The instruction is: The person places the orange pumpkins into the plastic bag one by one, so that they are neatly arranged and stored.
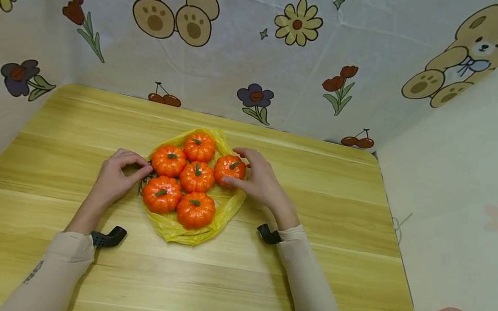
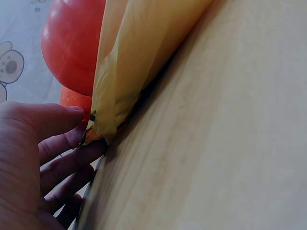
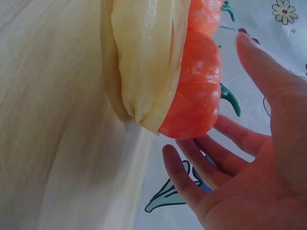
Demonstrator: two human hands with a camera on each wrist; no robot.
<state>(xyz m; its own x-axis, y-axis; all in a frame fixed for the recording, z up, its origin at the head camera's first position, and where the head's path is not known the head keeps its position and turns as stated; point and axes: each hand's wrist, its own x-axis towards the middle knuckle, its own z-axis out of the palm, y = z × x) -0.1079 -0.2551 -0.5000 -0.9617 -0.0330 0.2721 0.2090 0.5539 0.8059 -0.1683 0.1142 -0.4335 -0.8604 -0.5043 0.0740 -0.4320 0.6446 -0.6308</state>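
Several small orange toy pumpkins (image 1: pixel 197 176) with green stems sit close together on a yellow plastic bag (image 1: pixel 183 233), spread out on the table. At the left rim, my left hand (image 1: pixel 118 173) pinches the bag's edge, where dark print shows. In the left wrist view the thumb and fingers of this hand (image 2: pixel 53 143) meet a bunched corner of the yellow film (image 2: pixel 108 105), below a pumpkin (image 2: pixel 74 43). Around the rightmost pumpkin (image 1: pixel 228 168) my right hand (image 1: pixel 260 177) is spread. The right wrist view has its fingertips (image 3: pixel 175 155) right at that pumpkin's (image 3: pixel 196 91) underside, thumb apart.
The wood-grain table (image 1: pixel 223 292) extends around the bag on all sides. A white cloth (image 1: pixel 232 60) printed with bears and flowers hangs behind it. Black curved pieces (image 1: pixel 110 238) stick out at both wrists, beside the beige sleeves (image 1: pixel 308 282).
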